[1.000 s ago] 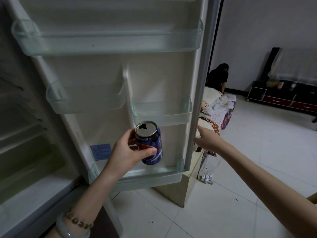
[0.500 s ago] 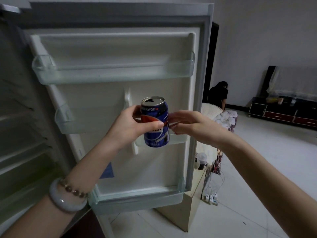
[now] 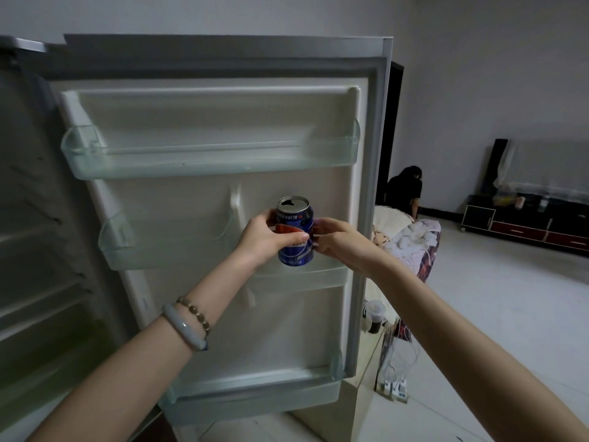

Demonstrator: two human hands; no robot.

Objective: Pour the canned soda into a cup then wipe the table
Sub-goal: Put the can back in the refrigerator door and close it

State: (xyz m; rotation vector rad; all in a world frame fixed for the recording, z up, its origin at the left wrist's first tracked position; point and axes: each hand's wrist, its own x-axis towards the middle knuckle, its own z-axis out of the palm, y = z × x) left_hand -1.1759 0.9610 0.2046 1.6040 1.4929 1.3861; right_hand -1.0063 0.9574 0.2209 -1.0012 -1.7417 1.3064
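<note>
Nearest us, our left wrist carries a pale bangle (image 3: pixel 185 328) and a beaded bracelet (image 3: pixel 195 314). Our left hand (image 3: pixel 266 239) is wrapped around the blue soda can (image 3: pixel 294 231), thumb across its front, holding it upright in front of the open fridge door (image 3: pixel 223 218); the can's top is already opened. Our right hand (image 3: pixel 341 242) touches the can's right side with curled fingers, though we cannot tell how firmly it grips. Behind the can the clear door shelves (image 3: pixel 210 154) stand bare. Farther right, a power strip (image 3: pixel 395 389) lies on the tiled floor (image 3: pixel 510 314), and beyond it a person in black (image 3: pixel 404 189) sits by a low dark cabinet (image 3: pixel 526 224).
</note>
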